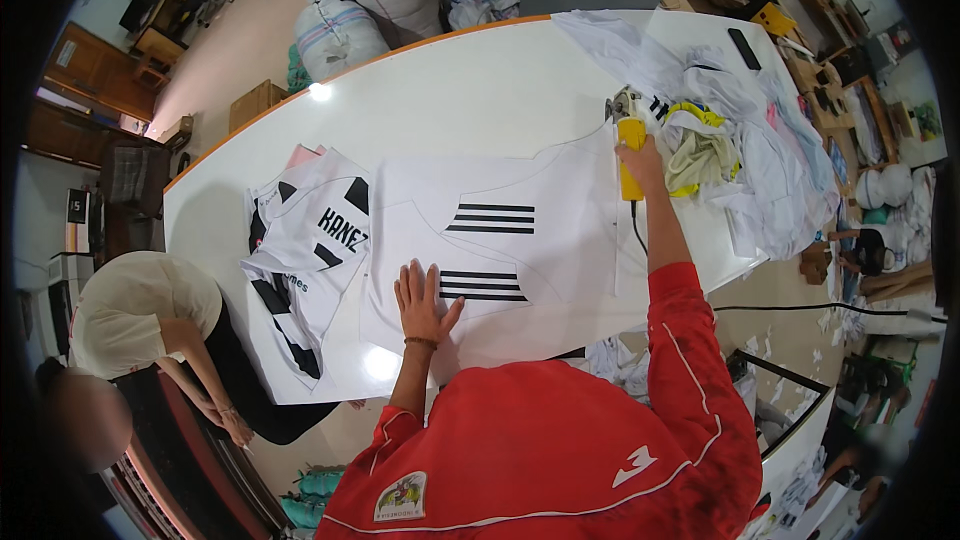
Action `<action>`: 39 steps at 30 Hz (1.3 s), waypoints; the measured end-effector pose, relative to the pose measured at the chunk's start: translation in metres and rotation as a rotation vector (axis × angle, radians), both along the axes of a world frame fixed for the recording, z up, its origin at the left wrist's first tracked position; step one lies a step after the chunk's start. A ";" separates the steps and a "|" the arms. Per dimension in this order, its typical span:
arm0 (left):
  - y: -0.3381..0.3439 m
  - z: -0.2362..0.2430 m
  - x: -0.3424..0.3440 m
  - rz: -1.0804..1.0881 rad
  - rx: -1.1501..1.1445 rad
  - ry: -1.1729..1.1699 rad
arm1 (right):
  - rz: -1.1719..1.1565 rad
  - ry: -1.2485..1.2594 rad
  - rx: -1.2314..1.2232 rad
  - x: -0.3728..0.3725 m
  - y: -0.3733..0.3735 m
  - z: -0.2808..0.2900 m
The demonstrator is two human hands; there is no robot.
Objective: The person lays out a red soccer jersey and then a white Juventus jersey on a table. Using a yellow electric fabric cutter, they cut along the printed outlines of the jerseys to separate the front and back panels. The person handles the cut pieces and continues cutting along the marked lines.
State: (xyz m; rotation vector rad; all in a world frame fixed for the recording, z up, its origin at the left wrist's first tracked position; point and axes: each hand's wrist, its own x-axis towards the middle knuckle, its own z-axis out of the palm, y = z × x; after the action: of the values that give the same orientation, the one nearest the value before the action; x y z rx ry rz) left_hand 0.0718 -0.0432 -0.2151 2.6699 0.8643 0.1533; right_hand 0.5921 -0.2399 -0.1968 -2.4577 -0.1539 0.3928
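Note:
My left hand point(422, 304) lies flat with fingers spread on a white printed fabric sheet point(575, 255), beside two sets of black stripes. Thin outlines of cut shapes run across the sheet. In my right hand point(640, 162) is a yellow electric fabric cutter point(631, 130), gripped by its body. The cutter's metal head sits at the far right corner of the sheet, and its dark cord hangs down toward me. Left of the sheet lie white and black printed jersey pieces point(318, 240), partly overlapping one another.
A heap of white fabric scraps point(770, 160) with a yellow piece covers the table's right end, near a black flat object point(744, 49). A cable point(800, 307) stretches off to the right. Another person point(150, 315) bends at the left. Stuffed sacks point(340, 35) stand beyond the white table point(430, 90).

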 end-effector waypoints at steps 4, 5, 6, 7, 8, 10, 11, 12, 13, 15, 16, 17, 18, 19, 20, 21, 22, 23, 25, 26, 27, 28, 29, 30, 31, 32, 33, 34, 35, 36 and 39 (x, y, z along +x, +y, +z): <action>0.004 0.007 0.003 0.059 0.027 0.009 | -0.028 0.013 0.153 -0.028 -0.018 -0.016; 0.006 0.005 0.004 0.088 0.052 -0.026 | -0.033 0.003 0.167 -0.038 -0.030 -0.021; 0.008 0.005 0.006 0.123 0.056 -0.017 | -0.039 -0.005 0.180 -0.051 -0.043 -0.025; 0.012 0.005 0.009 0.156 0.059 -0.006 | -0.100 0.004 0.186 -0.069 -0.054 -0.026; 0.017 0.004 0.014 0.188 0.061 0.003 | -0.160 0.010 0.192 -0.088 -0.065 -0.025; 0.027 -0.001 0.023 0.211 0.065 -0.070 | -0.144 0.074 0.148 -0.127 -0.087 -0.006; 0.034 -0.007 0.033 0.205 0.054 -0.107 | -0.135 0.049 0.159 -0.147 -0.106 -0.008; 0.042 -0.010 0.043 0.202 0.044 -0.141 | -0.122 0.027 0.171 -0.167 -0.127 -0.011; 0.049 -0.008 0.059 0.189 -0.004 -0.147 | -0.131 0.053 0.162 -0.186 -0.149 -0.014; 0.062 -0.011 0.091 0.254 -0.023 -0.036 | -0.118 0.104 0.168 -0.220 -0.181 -0.007; 0.067 -0.013 0.110 0.279 -0.035 0.020 | -0.108 0.127 0.178 -0.238 -0.195 0.003; 0.069 -0.003 0.136 0.331 -0.069 0.141 | -0.113 0.140 0.176 -0.252 -0.213 0.003; 0.068 0.016 0.166 0.378 -0.101 0.263 | -0.121 0.150 0.173 -0.265 -0.233 0.002; 0.070 0.027 0.191 0.432 -0.130 0.384 | -0.138 0.175 0.161 -0.278 -0.252 -0.002; 0.077 0.025 0.211 0.426 -0.141 0.408 | -0.156 0.198 0.147 -0.291 -0.272 -0.008; 0.084 0.020 0.229 0.425 -0.151 0.430 | -0.170 0.221 0.133 -0.304 -0.288 -0.015; 0.092 0.014 0.250 0.421 -0.160 0.453 | -0.182 0.168 0.135 -0.321 -0.300 -0.022; 0.098 0.011 0.275 0.334 -0.138 0.448 | -0.199 0.114 0.135 -0.339 -0.310 -0.027; 0.119 0.007 0.321 0.186 -0.082 0.435 | -0.280 0.153 0.236 -0.347 -0.307 -0.027; 0.159 -0.015 0.331 0.000 -0.063 0.289 | -0.335 0.247 0.342 -0.349 -0.296 -0.015; 0.169 -0.010 0.351 -0.044 0.036 0.288 | -0.426 0.332 0.434 -0.356 -0.287 -0.006; 0.169 -0.001 0.374 -0.088 0.134 0.281 | -0.463 0.322 0.455 -0.363 -0.281 -0.003; 0.171 -0.007 0.392 -0.059 0.188 0.164 | -0.476 0.320 0.476 -0.366 -0.277 0.000; 0.171 -0.011 0.409 -0.024 0.243 0.046 | -0.484 0.319 0.498 -0.366 -0.274 0.002; 0.170 -0.018 0.418 0.012 0.298 -0.065 | -0.497 0.369 0.600 -0.365 -0.271 0.002; 0.129 -0.014 0.428 -0.142 0.281 -0.158 | -0.517 0.343 0.619 -0.370 -0.269 0.002; 0.095 -0.013 0.428 -0.283 0.235 -0.059 | -0.515 0.327 0.641 -0.371 -0.266 0.003; 0.063 -0.030 0.412 -0.353 0.102 -0.224 | -0.486 0.322 0.668 -0.366 -0.262 0.003; 0.018 -0.028 0.402 -0.449 0.156 -0.209 | -0.491 0.318 0.653 -0.362 -0.259 0.000; -0.018 -0.023 0.384 -0.521 0.073 0.009 | -0.493 0.314 0.638 -0.356 -0.258 -0.003; -0.084 -0.029 0.330 -0.778 -0.029 0.099 | -0.468 0.319 0.640 -0.325 -0.243 0.012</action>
State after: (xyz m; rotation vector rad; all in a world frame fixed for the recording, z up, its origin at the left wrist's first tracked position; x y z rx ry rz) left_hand 0.4013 -0.1267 -0.2443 2.7851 -0.1876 -0.1762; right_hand 0.2668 -0.4826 -0.1847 -1.7041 0.3711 0.4363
